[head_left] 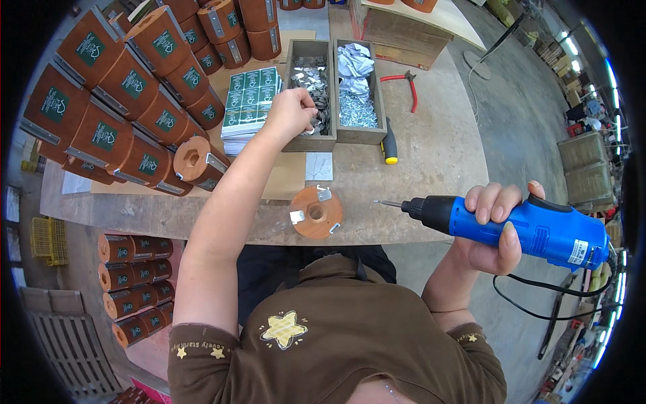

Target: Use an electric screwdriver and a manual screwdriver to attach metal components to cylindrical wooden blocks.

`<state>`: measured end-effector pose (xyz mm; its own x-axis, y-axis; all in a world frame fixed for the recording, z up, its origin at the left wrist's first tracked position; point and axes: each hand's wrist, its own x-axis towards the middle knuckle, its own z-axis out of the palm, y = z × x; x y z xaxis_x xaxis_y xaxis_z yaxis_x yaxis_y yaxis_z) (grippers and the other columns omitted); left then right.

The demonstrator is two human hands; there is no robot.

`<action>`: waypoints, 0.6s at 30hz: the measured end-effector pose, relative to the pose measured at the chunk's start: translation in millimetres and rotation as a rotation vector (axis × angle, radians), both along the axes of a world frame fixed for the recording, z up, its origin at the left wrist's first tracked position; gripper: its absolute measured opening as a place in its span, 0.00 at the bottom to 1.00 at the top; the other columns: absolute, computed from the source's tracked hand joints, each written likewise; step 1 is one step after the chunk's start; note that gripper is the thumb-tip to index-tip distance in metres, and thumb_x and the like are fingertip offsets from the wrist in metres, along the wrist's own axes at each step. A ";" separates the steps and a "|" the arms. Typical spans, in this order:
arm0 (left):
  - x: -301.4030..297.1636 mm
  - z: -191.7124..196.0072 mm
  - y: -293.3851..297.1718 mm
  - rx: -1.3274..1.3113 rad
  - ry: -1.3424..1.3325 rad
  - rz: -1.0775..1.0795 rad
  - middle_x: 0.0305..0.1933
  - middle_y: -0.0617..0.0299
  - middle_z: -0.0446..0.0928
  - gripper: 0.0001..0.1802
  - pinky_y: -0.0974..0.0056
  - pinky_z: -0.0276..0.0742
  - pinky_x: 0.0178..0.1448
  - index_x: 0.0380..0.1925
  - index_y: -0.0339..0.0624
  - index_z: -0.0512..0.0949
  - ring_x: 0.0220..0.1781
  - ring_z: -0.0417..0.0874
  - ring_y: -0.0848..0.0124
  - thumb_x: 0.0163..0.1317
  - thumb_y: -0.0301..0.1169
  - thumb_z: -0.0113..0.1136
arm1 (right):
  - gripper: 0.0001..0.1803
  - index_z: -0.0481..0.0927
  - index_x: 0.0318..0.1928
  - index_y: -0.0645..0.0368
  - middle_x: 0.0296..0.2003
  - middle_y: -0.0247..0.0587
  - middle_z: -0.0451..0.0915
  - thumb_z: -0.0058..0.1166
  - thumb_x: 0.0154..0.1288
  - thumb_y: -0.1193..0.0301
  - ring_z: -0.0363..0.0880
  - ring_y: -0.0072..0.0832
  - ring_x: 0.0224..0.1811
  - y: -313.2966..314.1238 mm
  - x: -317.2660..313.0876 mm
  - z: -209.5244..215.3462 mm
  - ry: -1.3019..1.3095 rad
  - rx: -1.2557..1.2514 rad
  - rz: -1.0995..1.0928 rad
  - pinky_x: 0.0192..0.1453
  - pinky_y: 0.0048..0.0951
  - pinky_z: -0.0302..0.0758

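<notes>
screwdriver: glossy blue plastic | disc: smooth wood | brackets: shiny metal

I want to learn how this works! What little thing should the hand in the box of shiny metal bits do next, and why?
Probably lift one metal piece out. The left hand is down in the left tray of brackets, the wooden disc already carries three brackets, and the right hand holds the blue screwdriver ready, aimed at the disc.

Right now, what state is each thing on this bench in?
Left hand: reaching into the left wooden tray, fingers on small metal pieces.
Right hand: gripping the blue electric screwdriver, tip off the work.
Wooden disc: flat on the bench, three metal brackets on it.
Red pliers: lying unused.
</notes>
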<state>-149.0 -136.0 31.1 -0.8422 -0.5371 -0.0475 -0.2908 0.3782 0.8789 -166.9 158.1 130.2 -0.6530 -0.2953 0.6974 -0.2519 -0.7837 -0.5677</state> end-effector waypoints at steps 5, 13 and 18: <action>8.6 11.7 -1.9 -0.573 0.000 -0.087 0.20 0.59 0.77 0.05 0.68 0.73 0.29 0.25 0.35 0.77 0.23 0.79 0.73 0.46 0.23 0.60 | 0.33 0.52 0.58 0.60 0.27 0.39 0.68 0.46 0.50 0.73 0.69 0.28 0.26 -0.8 1.6 0.2 -0.002 0.003 0.001 0.35 0.35 0.69; 87.7 74.0 74.1 -0.033 -0.126 -0.599 0.22 0.58 0.77 0.05 0.69 0.72 0.30 0.23 0.36 0.76 0.25 0.78 0.71 0.44 0.22 0.62 | 0.34 0.52 0.58 0.60 0.27 0.38 0.68 0.47 0.49 0.72 0.69 0.28 0.25 -1.2 -1.7 -4.3 -0.004 -0.001 0.010 0.34 0.35 0.69; 120.0 36.6 99.7 -0.211 0.030 -0.535 0.22 0.59 0.75 0.06 0.63 0.70 0.34 0.21 0.39 0.76 0.27 0.77 0.66 0.42 0.24 0.64 | 0.33 0.52 0.58 0.60 0.26 0.38 0.68 0.47 0.50 0.73 0.69 0.29 0.25 -10.8 0.9 -5.7 -0.022 0.027 0.052 0.34 0.35 0.70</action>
<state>-29.0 -36.3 67.7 -0.9986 -0.0310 0.0425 0.0132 0.6339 0.7733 -165.9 147.3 124.5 -0.6511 -0.3482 0.6744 -0.1981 -0.7797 -0.5939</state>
